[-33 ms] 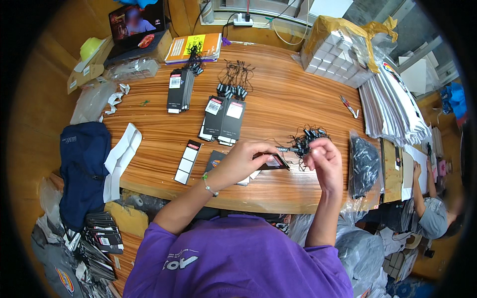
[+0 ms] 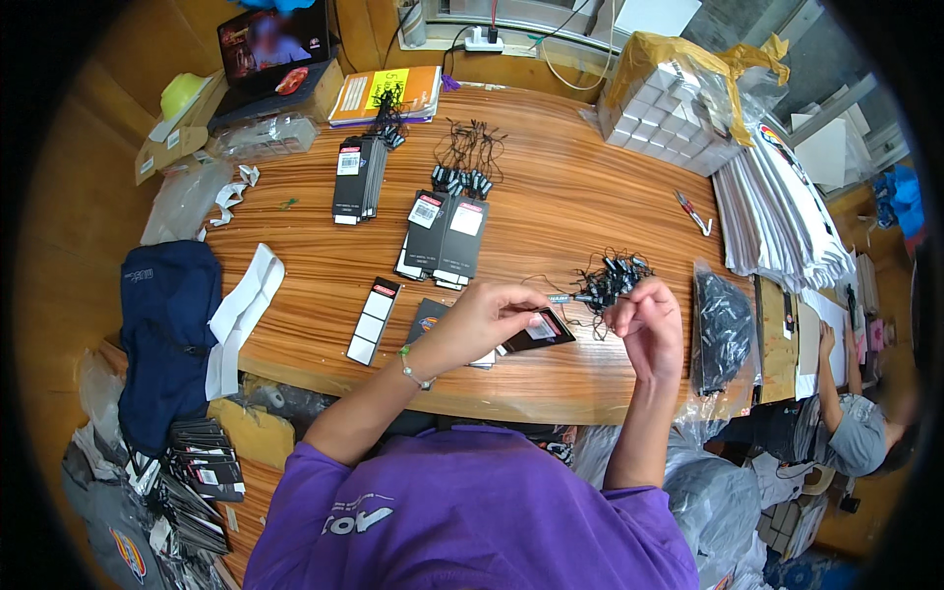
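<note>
Cords in a black tangle (image 2: 615, 278) lie on the tabletop (image 2: 551, 206) at two o'clock from my right hand (image 2: 646, 327), which pinches one strand. My left hand (image 2: 489, 317) pinches the black hang tag (image 2: 539, 331) at its three o'clock. Two tag stacks (image 2: 447, 239) sit at eleven o'clock, well apart.

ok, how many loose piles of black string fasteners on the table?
2: one pile of black string fasteners at the far middle, another pile by the right hand. More may be hidden.
</note>
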Motion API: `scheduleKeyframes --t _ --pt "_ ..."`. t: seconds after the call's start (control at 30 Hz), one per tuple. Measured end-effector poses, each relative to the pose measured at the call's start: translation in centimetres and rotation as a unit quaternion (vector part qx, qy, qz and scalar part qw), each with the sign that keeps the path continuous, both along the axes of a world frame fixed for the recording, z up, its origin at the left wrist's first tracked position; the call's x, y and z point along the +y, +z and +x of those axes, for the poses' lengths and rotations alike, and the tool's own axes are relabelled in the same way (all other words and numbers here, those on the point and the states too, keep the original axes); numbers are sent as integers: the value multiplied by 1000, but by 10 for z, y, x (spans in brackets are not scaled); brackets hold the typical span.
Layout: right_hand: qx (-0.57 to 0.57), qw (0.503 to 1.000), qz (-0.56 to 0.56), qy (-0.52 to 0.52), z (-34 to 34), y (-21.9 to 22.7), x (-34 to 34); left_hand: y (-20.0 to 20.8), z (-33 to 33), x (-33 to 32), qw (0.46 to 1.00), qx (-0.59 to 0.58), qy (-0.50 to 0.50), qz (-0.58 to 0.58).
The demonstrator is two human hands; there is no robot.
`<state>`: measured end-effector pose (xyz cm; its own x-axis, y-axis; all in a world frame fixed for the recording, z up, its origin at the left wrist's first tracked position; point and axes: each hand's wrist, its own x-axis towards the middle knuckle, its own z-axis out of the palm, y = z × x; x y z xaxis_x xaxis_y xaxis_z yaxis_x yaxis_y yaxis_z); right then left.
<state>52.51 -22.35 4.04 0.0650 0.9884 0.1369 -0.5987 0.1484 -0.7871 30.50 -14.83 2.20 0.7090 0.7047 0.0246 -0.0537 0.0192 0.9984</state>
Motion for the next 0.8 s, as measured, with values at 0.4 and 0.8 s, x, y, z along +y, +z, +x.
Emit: scheduleKeyframes --t 0.4,0.8 --pt "36 994 82 -65 -25 16 19 5 -17 9 979 -89 -43 -176" --pt "-42 990 104 -80 -33 15 25 12 -46 15 964 -117 -133 -198"
